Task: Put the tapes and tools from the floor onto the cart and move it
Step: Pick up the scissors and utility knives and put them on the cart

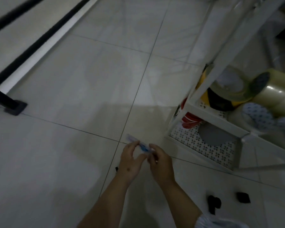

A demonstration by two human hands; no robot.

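A small blue tool in clear packaging [139, 144] is pinched between both hands low over the floor. My left hand [131, 162] grips its left part and my right hand [160, 163] its right end. The white cart [202, 111] stands to the right. Its middle shelf holds a yellow-and-black tape roll [220, 99], clear tape rolls [276, 91] and a patterned white roll [257, 116]. The perforated bottom shelf [204, 145] carries a red roll [190, 120] and a grey roll [212, 135].
Two small black pieces [213, 204] [243, 197] lie on the tiles at lower right, another black bit [116, 168] by my left wrist. A black metal frame with a foot plate [15, 106] runs along the wall at upper left. Pale tiled floor fills the middle.
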